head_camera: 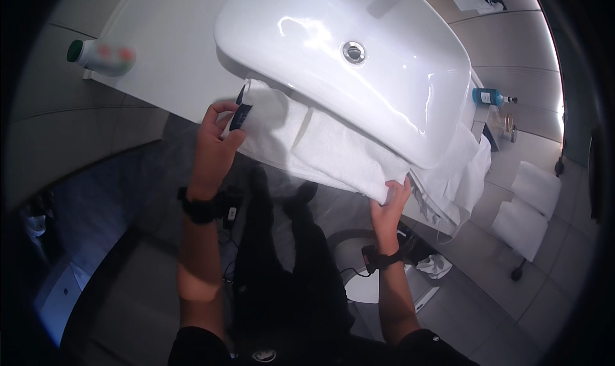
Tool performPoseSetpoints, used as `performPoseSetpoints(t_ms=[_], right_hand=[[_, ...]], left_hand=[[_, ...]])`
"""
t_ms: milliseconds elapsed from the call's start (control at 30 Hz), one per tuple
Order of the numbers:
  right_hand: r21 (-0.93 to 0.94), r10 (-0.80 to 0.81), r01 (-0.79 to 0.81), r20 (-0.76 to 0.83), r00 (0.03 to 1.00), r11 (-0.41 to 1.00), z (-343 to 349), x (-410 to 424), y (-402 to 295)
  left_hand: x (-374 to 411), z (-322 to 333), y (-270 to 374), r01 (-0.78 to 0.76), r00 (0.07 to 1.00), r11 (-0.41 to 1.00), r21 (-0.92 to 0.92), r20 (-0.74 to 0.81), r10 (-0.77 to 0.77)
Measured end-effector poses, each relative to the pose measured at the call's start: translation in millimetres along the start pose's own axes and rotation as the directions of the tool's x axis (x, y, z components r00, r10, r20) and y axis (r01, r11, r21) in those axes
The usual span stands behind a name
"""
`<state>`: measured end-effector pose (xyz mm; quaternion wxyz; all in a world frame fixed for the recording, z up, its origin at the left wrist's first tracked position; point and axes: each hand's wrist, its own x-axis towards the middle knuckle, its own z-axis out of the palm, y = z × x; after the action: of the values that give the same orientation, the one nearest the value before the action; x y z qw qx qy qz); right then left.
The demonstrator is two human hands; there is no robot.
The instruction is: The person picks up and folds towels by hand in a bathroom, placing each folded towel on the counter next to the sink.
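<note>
A white terry towel [346,147] lies partly folded along the front of the counter, close against a white washbasin [307,82]. A dark woven label with writing [239,116] is at its left end. My left hand [216,142] grips that end, thumb and fingers around the edge by the label. At the right end, my right hand [394,198] pinches the towel's near corner between thumb and fingers. One folded flap lies over the right half, its edge crossing the towel's middle.
A white bottle with a green cap [108,56] is on the counter's left end. Crumpled white cloth [459,174] lies right of the basin. Beyond it are a blue pump bottle [487,97] and white towels [526,207] on a wall rail. A toilet [360,286] is below, at right.
</note>
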<state>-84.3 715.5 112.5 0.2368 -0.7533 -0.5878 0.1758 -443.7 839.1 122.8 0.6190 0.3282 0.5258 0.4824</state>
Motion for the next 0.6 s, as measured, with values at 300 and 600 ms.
performPoseSetpoints(t_ms=[300, 600], right_hand=[[0.062, 0.003, 0.010, -0.214, 0.977, 0.998, 5, -9, 22], [-0.004, -0.066, 0.066, -0.164, 0.984, 0.998, 4, -4, -8]], left_hand=[[29, 1, -31, -0.111, 0.936, 0.859, 0.500, -0.237, 0.259], [-6, 94, 9, 0.075, 0.995, 0.699, 0.711, -0.003, -0.103]])
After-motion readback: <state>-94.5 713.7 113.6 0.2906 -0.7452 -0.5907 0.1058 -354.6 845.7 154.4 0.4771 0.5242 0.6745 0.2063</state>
